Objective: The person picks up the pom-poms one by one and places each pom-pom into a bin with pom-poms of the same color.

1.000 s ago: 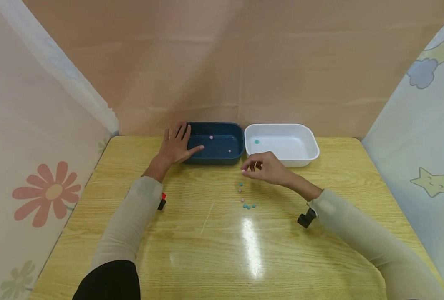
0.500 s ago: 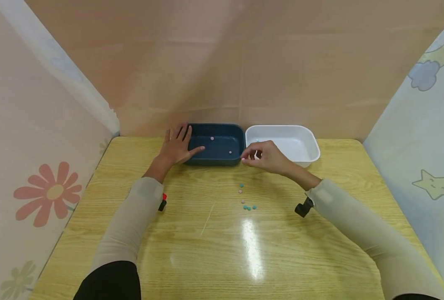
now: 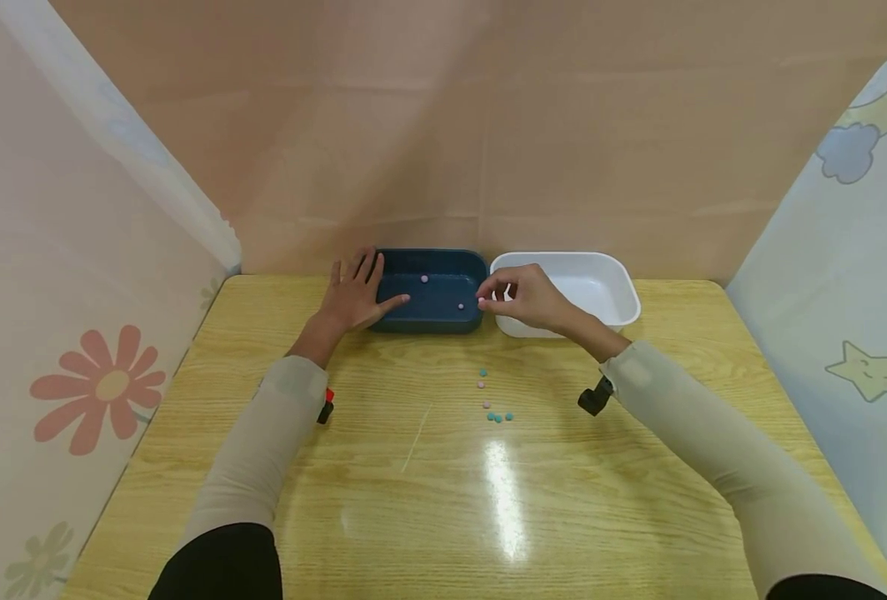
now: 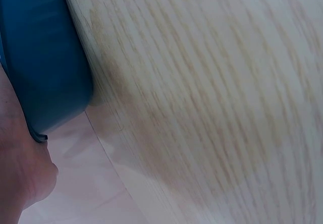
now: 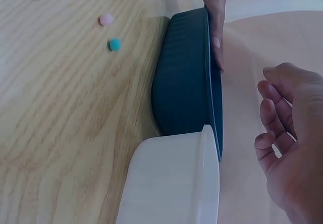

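Note:
My left hand (image 3: 352, 302) rests with spread fingers on the left end of the dark blue tray (image 3: 428, 325), thumb over its front rim. Two small pink balls (image 3: 424, 279) lie inside that tray. Over the gap between the trays, at the left end of the white tray (image 3: 616, 300), my right hand (image 3: 529, 296) pinches a small pink ball (image 3: 481, 301) between thumb and index finger. In the right wrist view the curled right hand (image 5: 298, 128) is above the tray rims, and the ball cannot be made out. The right hand blocks part of the white tray's inside.
Several loose teal balls (image 3: 498, 418) and two pink balls (image 3: 481, 384) lie on the wooden table (image 3: 383, 500) in front of the trays. Both trays stand side by side against the brown backdrop (image 3: 383, 150). Printed sheets (image 3: 91, 250) hang at the left and right.
My right hand has moved up and away from the table's front with the pink ball, to the dark blue tray's right rim. The left hand stays in place.

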Available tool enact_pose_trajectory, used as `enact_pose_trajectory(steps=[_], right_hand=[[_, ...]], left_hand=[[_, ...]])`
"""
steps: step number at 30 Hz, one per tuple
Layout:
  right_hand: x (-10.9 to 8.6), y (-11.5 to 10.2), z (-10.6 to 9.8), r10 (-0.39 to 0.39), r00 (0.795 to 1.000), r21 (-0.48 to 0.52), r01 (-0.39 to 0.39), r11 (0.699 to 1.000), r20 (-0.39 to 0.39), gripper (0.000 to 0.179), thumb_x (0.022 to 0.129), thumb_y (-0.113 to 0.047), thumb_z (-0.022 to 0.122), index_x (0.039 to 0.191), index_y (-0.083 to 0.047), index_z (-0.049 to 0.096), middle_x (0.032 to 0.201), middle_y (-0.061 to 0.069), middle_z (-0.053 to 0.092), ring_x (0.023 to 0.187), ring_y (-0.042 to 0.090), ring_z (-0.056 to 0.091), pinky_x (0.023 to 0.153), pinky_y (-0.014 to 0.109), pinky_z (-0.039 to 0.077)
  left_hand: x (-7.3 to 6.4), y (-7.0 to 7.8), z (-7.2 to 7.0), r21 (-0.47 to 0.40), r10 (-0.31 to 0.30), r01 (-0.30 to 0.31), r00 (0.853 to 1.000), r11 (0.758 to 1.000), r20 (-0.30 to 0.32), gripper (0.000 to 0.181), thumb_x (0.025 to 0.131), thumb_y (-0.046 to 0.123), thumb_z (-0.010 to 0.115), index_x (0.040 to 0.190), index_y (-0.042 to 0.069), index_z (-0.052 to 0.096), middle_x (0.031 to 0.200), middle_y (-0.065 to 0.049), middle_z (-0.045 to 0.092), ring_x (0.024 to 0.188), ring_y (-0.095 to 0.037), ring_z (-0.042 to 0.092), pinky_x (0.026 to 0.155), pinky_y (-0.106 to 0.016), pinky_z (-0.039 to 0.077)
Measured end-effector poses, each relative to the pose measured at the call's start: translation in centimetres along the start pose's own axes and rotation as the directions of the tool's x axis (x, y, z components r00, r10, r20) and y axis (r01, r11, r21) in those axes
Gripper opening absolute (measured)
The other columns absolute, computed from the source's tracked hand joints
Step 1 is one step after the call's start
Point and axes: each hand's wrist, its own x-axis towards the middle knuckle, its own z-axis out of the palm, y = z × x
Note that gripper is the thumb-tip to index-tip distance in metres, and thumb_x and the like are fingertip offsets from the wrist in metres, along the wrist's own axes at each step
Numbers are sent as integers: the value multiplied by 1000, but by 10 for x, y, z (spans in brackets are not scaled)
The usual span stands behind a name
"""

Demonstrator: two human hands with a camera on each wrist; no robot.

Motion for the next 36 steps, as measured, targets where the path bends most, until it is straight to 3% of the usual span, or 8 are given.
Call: enact_pose_trajectory(steps=[13,26,36], right_hand=[[17,15,-3,66,997,-22,-66,998,-33,8,93,-13,83,98,-6,82,85,2,76,72,16,64,67,29,51],[31,23,-7,160,986,-16,-161,987,-43,10,93,-12,83,99,-4,83,90,8,78,77,23,66,57,25,45],[41,29,-5,200,978,-16,-201,979,-64,12,94,-13,81,100,-2,81,87,10,75,77,22,66,60,23,45]], left_hand=[[3,-1,4,0,0,0,1000,1000,2,104,102,80,30,171,11,-4,178,-11,-12,165,-30,-10,129,-63,-4],[1,-1,2,2,6,-6,1000,1000,3,103,103,80,30,171,10,-3,178,-12,-12,165,-31,-9,129,-64,-5],[1,-1,1,7,5,-5,1000,1000,-5,103,103,79,33,171,10,-1,178,-12,-9,165,-31,-6,129,-64,-2]])
